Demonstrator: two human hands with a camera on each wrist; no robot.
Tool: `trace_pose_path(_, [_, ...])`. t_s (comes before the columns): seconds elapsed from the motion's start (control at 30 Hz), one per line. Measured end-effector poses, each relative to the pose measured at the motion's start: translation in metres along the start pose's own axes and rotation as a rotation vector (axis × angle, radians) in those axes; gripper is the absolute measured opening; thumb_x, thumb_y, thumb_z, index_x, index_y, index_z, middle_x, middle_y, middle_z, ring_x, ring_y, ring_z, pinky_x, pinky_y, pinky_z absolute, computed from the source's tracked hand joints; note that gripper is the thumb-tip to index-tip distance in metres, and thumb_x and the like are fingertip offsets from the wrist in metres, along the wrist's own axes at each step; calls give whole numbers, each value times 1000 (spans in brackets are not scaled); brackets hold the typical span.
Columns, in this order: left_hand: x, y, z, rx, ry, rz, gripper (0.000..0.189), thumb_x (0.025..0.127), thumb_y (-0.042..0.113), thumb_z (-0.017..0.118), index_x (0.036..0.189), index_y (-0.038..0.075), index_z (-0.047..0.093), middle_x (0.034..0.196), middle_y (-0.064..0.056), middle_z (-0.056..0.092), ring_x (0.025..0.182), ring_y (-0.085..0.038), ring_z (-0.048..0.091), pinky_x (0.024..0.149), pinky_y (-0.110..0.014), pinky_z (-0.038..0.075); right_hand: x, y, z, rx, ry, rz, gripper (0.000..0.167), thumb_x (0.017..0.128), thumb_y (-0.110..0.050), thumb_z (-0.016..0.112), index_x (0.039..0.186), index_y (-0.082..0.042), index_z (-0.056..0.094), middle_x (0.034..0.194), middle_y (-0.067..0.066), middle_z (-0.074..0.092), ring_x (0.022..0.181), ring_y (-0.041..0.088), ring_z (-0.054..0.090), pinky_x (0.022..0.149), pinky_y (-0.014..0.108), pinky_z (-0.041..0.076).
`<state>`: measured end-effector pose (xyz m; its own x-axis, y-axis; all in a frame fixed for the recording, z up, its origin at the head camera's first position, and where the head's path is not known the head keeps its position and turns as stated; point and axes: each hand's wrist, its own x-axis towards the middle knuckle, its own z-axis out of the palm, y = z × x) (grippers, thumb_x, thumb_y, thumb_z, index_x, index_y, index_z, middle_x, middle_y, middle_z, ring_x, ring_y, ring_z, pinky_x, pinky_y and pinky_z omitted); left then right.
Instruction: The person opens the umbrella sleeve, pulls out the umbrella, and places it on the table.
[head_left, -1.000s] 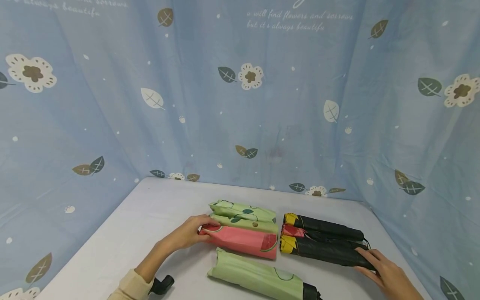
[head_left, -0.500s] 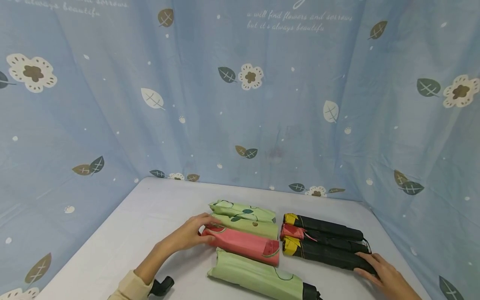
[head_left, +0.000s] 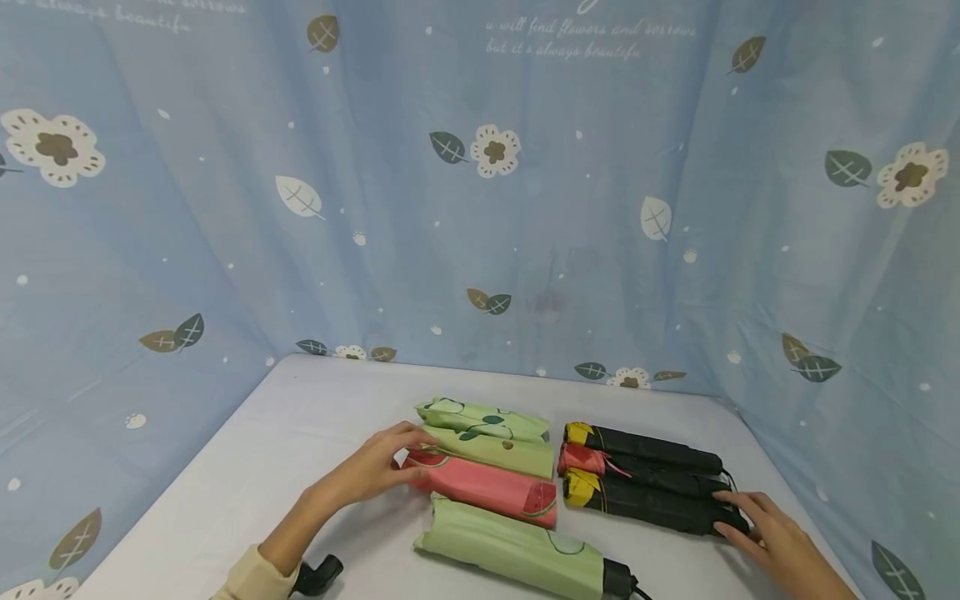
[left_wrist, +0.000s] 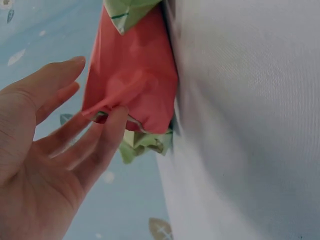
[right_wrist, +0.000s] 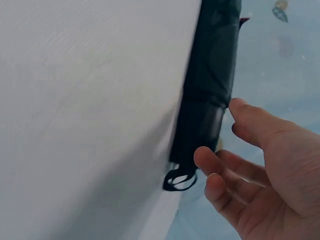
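My left hand [head_left: 375,467] touches the left end of a red folding umbrella [head_left: 480,487] with a watermelon pattern. In the left wrist view its fingertips meet the red cloth [left_wrist: 132,75], while the thumb stands apart. My right hand [head_left: 780,537] is at the right end of the nearest black folding umbrella [head_left: 645,504], which has a yellow left end. The right wrist view shows its fingers loosely spread beside the black umbrella [right_wrist: 210,75], a thumb or finger tip at its side. Two more dark umbrellas, one with a red end [head_left: 581,458], lie behind it.
Two green folding umbrellas [head_left: 495,450] lie behind the red one. Another green umbrella [head_left: 510,546] with a black handle lies nearer. A black curved object [head_left: 318,575] is beside the left sleeve. Blue printed curtains [head_left: 375,208] surround the white table [head_left: 337,400].
The red umbrella's right end has shifted slightly nearer and right. The nearest black umbrella has moved a little to the right. My right hand's fingers have spread from its end.
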<state>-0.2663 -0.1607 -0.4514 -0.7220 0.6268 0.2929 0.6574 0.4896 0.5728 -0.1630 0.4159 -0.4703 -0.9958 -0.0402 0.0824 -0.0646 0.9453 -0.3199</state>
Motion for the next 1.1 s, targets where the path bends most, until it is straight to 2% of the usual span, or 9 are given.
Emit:
trace_pose_path(0.13, [-3,7,0,26,31,18,36,91,21,71,125,13,64,123,-5,59,89,-13,59,59,-19,50,-5,-14,0,-9,87,-65,47,90,-39,69,128,-14,59,109,11,60,60,-6,48,53,23,43])
trace_pose_path(0.23, [-4,15,0,57,63,34,33,91,20,71,123,15,65,121,-2,58,84,-11,58,57,-18,48,-6,-28,-2,4,120,-104,44,88,-35,72,126,-16,61,106,9,61,60,-8,48,52,22,43])
trace_pose_path(0.3, [-4,21,1,75,83,56,32,91,18,71,122,18,65,118,-1,59,82,-11,60,59,-18,49,-6,-37,-4,19,95,-109,44,89,-35,72,127,-15,60,109,10,61,60,-7,48,52,22,43])
trace_pose_path(0.4, [-4,30,4,84,85,103,29,91,17,71,119,19,66,114,-3,61,86,-14,65,68,-21,54,-6,-52,-6,32,24,-93,47,90,-39,69,128,-15,60,114,11,61,61,-6,47,54,22,43])
trace_pose_path(0.5, [-4,40,10,95,49,130,27,92,22,70,118,17,66,112,-1,62,91,-14,66,77,-23,54,-8,-65,-5,34,-34,-111,47,90,-41,68,128,-15,60,113,8,61,62,-6,45,55,22,43])
trace_pose_path(0.7, [-7,56,21,119,-70,132,30,93,28,68,120,15,65,113,2,62,81,-11,60,71,-17,48,-15,-83,4,38,-20,-251,41,89,-39,69,123,-18,62,104,-1,60,63,-9,40,52,20,39])
trace_pose_path(0.83, [-9,63,30,141,-136,149,33,93,30,68,123,18,64,118,4,60,93,-8,61,75,-17,50,-17,-94,10,77,-55,-291,42,91,-43,66,122,-17,63,101,-2,60,64,-9,39,52,19,39])
trace_pose_path(0.93, [-10,65,36,200,-164,151,38,92,34,69,127,21,63,120,7,58,104,-7,59,81,-20,51,-18,-101,14,120,-99,-312,43,92,-44,64,124,-14,62,102,-1,60,65,-9,41,52,19,41])
trace_pose_path(1.1, [-11,66,42,267,-177,149,43,90,36,71,130,23,62,123,8,60,112,-5,58,91,-27,52,-20,-109,18,164,-165,-307,44,94,-45,61,125,-14,62,103,-2,60,67,-9,43,55,20,43])
